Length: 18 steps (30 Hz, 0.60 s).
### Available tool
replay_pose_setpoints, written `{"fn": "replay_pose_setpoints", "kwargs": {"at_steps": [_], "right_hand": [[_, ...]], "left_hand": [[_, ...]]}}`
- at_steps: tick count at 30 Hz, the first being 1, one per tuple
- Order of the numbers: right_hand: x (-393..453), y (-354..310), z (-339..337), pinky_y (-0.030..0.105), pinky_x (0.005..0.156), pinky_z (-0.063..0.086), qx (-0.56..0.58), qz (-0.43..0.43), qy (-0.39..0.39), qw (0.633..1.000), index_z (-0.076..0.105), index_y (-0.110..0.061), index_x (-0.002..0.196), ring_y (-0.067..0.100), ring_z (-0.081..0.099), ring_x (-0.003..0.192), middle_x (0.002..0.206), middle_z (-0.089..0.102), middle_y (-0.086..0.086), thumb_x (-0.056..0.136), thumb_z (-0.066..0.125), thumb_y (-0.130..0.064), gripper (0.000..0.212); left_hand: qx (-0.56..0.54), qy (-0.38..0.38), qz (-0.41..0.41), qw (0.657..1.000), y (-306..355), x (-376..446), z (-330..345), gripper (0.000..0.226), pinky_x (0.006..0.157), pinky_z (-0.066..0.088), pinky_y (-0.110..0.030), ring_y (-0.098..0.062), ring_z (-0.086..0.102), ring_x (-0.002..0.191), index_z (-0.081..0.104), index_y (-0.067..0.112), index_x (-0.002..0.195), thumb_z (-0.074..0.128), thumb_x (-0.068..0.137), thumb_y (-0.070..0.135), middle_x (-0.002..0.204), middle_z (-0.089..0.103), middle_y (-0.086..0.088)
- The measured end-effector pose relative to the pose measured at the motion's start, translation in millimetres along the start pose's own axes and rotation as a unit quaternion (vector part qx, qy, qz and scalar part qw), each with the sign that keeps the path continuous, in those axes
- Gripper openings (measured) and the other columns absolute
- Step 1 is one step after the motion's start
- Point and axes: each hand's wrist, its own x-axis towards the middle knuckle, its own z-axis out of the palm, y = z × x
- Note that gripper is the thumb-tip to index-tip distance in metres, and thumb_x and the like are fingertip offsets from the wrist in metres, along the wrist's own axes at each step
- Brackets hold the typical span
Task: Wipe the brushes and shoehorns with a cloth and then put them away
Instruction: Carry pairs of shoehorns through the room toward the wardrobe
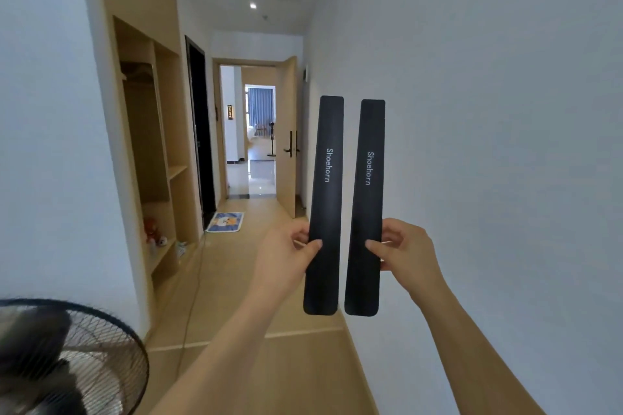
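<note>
My left hand (286, 249) and right hand (404, 246) each pinch 1 of 2 flat black plastic shoehorns (325, 205), upright at 12 o'clock, just apart; no cloth visible, so keep pinches firm until wiping.

Shoehorns: two are counted, a left shoehorn (324, 205) and a right shoehorn (365, 209), both black, each printed with the word "Shoehorn", held upright side by side and apart.
Hands: two are seen, a left hand (286, 254) pinching the left shoehorn and a right hand (408, 251) pinching the right shoehorn.
Fans: two are counted, a near fan (67, 357) at the lower left and a far fan (270, 140) seen small through the doorway.
Floor mats: one floor mat (225, 222) is seen.
Open wooden doors: one open door (287, 138) is counted.
Lit ceiling lights: one ceiling light (253, 6) is seen.
Toys on the low shelf: the number cannot be told.
</note>
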Motion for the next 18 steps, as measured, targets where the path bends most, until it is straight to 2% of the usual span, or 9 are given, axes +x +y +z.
{"fn": "replay_pose_setpoints", "kwargs": {"at_steps": [2,10,18], "right_hand": [[29.5,16.7,3.4,0.042,0.078,0.063,0.005,-0.001,-0.007,1.000,0.072,-0.015,0.110,0.020,0.071,0.093,0.101,0.075,0.001,0.090,0.071,-0.011,0.020],[167.2,85.6,24.4,0.043,0.076,0.064,0.004,0.000,-0.003,1.000,0.072,-0.016,0.107,0.019,0.072,0.091,0.101,0.075,0.000,0.090,0.070,-0.007,0.020],[354.7,137.5,63.0,0.045,0.078,0.063,-0.006,-0.004,0.015,1.000,0.072,-0.016,0.107,0.021,0.072,0.093,0.101,0.075,0.001,0.090,0.069,-0.006,0.020]], "left_hand": [[0.005,0.006,0.000,1.000,-10.3,26.7,14.1,0.016,0.071,0.062,-0.038,-0.005,0.068,0.078,0.065,0.038,0.085,0.070,0.089,0.024,0.083,0.069,0.013],[-0.027,0.031,0.002,0.999,-68.4,163.5,80.7,0.003,0.071,0.060,-0.046,-0.017,0.069,0.079,0.070,0.020,0.089,0.070,0.088,0.017,0.081,0.070,0.002],[-0.025,0.023,0.024,0.999,-138.3,346.0,126.2,0.005,0.070,0.062,-0.042,-0.011,0.068,0.077,0.072,0.022,0.090,0.072,0.088,0.018,0.081,0.070,0.008]]}}
